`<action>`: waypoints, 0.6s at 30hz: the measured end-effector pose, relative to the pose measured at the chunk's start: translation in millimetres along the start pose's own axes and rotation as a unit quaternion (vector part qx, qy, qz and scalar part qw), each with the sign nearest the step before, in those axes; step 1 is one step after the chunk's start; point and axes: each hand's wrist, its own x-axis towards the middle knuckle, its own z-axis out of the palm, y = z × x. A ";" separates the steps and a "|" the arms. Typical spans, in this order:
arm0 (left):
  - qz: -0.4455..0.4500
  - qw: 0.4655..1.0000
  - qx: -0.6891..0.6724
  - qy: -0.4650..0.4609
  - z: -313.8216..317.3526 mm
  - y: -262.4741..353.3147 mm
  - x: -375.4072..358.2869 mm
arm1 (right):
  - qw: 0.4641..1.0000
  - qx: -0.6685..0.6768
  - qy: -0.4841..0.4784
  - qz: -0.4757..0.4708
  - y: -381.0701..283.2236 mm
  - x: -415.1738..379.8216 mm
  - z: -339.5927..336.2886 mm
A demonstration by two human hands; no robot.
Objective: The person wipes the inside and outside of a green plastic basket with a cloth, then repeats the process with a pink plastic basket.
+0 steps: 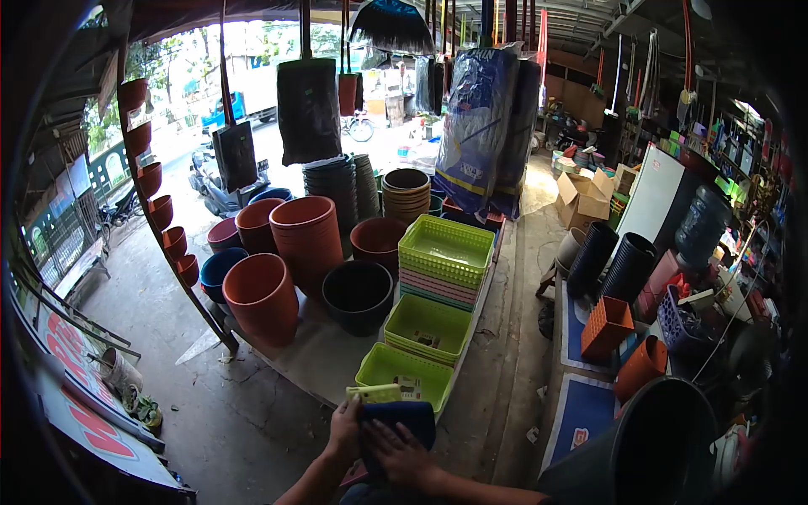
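- Our left hand (343, 431) grasps a dark blue item (411, 414) near the green baskets (367, 366).
- Our right hand (404, 459) lies open on it.
- Orange pots (305, 244) stand farther left.

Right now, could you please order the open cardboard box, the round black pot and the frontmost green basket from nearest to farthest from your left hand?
1. Frontmost green basket: just ahead of the left hand, slightly right.
2. Round black pot: farther ahead, behind that basket and to its left.
3. Open cardboard box: far ahead, right, across the aisle.
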 end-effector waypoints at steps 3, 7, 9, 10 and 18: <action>0.059 0.997 -0.035 0.037 -8.2 -1.0 4.8 | 0.999 0.028 -0.008 0.012 -5.5 -12.2 4.7; 0.052 0.990 -0.128 -0.006 -34.9 -12.9 19.3 | 0.983 0.160 0.072 0.058 -9.0 -26.4 42.6; -0.024 0.983 -0.181 -0.021 -30.8 -6.4 7.6 | 0.954 0.175 0.238 0.051 -2.5 -26.3 72.1; -0.100 0.966 -0.233 -0.040 -26.5 -5.4 5.4 | 0.955 0.171 0.238 0.053 1.7 -24.5 74.0; -0.141 0.909 -0.339 -0.199 -59.3 -29.6 -2.6 | 0.880 0.124 0.403 0.217 74.5 -9.9 58.3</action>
